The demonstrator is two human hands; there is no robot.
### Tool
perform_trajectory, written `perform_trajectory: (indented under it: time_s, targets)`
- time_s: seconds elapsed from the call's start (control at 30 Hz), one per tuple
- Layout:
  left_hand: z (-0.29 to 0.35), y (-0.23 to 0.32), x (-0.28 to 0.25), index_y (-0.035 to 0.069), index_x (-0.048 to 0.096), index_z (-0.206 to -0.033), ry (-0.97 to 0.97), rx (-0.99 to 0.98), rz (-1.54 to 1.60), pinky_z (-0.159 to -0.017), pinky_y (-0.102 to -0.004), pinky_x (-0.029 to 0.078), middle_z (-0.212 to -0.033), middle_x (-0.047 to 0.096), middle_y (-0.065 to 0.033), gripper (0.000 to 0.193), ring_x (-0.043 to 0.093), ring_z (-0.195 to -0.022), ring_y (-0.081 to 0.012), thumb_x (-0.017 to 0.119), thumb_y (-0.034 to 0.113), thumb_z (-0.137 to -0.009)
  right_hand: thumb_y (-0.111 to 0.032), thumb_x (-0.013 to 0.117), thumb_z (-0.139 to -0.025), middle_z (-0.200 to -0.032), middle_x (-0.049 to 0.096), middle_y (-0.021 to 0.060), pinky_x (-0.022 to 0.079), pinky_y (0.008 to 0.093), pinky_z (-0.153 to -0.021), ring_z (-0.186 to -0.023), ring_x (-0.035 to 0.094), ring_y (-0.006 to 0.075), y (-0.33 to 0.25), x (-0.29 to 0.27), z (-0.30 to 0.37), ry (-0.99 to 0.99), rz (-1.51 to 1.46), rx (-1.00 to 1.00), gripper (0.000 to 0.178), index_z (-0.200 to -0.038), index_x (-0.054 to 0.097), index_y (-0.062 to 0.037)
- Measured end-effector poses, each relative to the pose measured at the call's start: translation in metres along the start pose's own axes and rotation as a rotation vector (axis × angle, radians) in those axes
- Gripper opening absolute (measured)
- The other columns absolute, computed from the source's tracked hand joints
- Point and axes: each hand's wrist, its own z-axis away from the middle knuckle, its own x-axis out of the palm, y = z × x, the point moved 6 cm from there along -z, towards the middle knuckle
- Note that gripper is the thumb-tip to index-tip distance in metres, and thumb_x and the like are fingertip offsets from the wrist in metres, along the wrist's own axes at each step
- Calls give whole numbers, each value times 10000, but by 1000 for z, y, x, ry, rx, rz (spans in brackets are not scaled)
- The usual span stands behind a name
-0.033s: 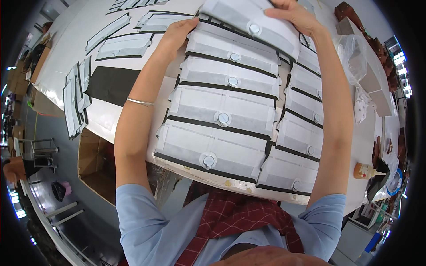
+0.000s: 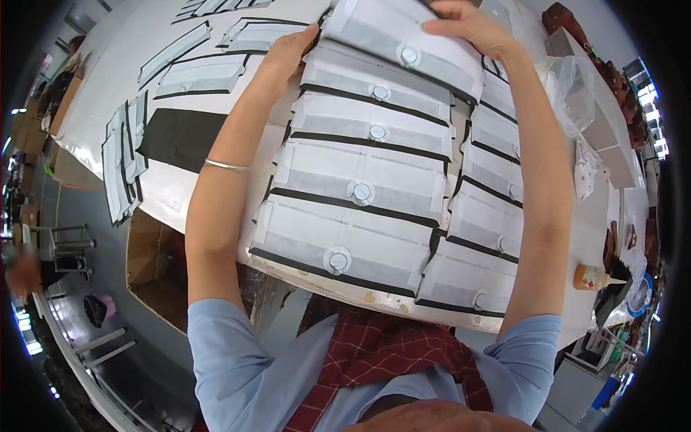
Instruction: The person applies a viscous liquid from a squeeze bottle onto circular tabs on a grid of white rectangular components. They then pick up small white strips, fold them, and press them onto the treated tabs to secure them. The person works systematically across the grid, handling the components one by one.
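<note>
A light grey-white panel (image 2: 392,32) with black edging and a round disc is raised and tilted above the far end of the overlapping rows. At its left corner, the fingers of my left hand (image 2: 289,56) are closed on the edge. My right hand (image 2: 475,29) grips its far right side, thumb on top and the other fingers partly hidden. Below lie similar panels in two overlapping columns: the left column (image 2: 353,169) shows fully, while my right forearm partly covers the right column (image 2: 482,216). Each visible panel there has a round disc near its lower black edge.
More panels (image 2: 201,74) lie scattered at the table's far left, beside a black sheet (image 2: 183,137). A clear plastic bag (image 2: 572,93), a white box (image 2: 604,140) and a small amber bottle (image 2: 590,278) are on the right. An open cardboard box (image 2: 155,266) stands below the left edge.
The raised panel has shifted slightly and its near edge sits a little lower over the row beneath. Both hands have moved slightly left and keep hold of it.
</note>
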Motion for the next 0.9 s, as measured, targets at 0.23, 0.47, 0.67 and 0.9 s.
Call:
perform_trajectory:
  time_s: [0.23,0.47,0.67,0.9]
  targets:
    - [18,24,17,30,714,-1130,-33,218,-207,-851,-237,474,-1026,730,-38,349,634,-915,-101,750,308,-921,-239,791,-868,-957,694,-29,463,246,-861,-887,590,60,36,32,-21,-134,303,43,293,-1095,744,-59]
    - [21,38,26,85,722,-1098,-78,425,-193,-902,-213,441,-961,745,21,222,627,-884,-56,770,183,-905,-296,872,-764,-952,716,17,481,228,-825,-855,634,78,32,37,-17,-154,271,132,423,-1072,746,-35]
    - [31,49,13,63,668,-1285,-107,450,-243,-959,-284,444,-1183,700,-34,522,594,-1062,-104,703,448,-935,-208,851,-798,-839,695,-16,480,227,-697,-768,595,48,-14,-3,6,6,474,93,253,-948,750,-30]
    - [46,30,57,-18,627,-1305,-348,483,-948,-975,-364,486,-1214,666,-157,743,608,-1155,-250,831,476,-789,-105,877,-748,-821,736,16,502,232,-681,-746,637,66,-88,-60,128,582,217,-8,208,-909,776,-20]
